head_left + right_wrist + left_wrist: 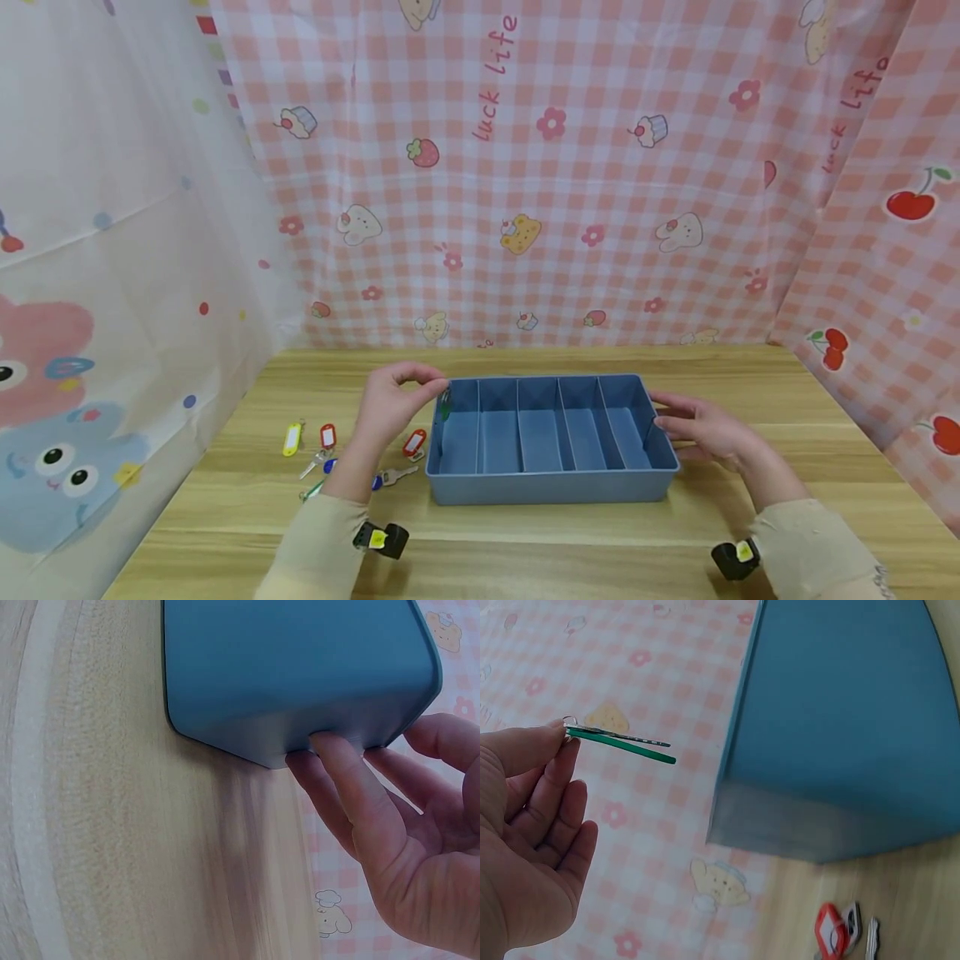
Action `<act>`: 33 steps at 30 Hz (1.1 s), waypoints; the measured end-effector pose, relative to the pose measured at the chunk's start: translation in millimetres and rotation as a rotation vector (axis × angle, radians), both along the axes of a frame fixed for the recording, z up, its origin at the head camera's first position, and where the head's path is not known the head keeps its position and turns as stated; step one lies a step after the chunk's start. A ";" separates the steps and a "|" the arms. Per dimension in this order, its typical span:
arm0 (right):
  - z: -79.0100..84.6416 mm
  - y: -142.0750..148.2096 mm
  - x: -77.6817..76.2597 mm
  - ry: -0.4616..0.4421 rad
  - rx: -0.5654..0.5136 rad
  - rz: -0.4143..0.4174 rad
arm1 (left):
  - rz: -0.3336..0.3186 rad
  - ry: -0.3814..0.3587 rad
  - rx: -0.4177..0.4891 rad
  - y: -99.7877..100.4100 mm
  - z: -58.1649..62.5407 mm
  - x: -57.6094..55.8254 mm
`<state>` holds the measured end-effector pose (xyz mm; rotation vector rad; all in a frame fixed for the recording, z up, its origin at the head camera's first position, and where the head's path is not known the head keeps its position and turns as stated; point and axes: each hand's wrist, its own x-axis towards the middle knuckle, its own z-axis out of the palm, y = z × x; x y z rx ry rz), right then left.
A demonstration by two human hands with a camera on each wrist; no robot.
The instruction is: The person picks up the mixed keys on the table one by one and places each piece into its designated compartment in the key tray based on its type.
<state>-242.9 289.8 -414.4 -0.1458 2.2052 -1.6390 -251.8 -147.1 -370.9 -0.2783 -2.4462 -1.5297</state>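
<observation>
A blue-grey box (pixel 547 488) with several compartments stands on the table. My left hand (pixel 393 402) is over its left end, thumb and fingertips pinching a key with a green key tag (pixel 641 751) by the ring end. In the left wrist view the key and tag stick out from the fingertips toward the box. In the head view the green tag overlaps the leftmost compartment. My right hand (pixel 708 429) rests its extended fingers (pixel 356 780) against the box's right end wall.
Left of the box lie more tagged keys: a yellow tag (pixel 292 439), a red tag (pixel 327 435), another red tag (pixel 414 442) close to the box, and a key (pixel 399 476) by a blue tag. My left forearm partly covers this group. A checked cloth (pixel 555 275) hangs behind the table.
</observation>
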 end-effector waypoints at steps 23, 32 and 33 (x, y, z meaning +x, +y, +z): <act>-0.4 0.4 0.9 0.003 -0.037 0.025 | -0.118 0.023 0.069 46.9 -2.6 -4.0; 2.5 -1.3 1.6 0.009 -0.033 0.016 | -0.174 0.056 0.065 64.0 -8.1 -3.4; 2.7 -1.3 1.9 0.011 -0.033 0.019 | -0.181 0.060 0.065 65.8 -8.9 -3.3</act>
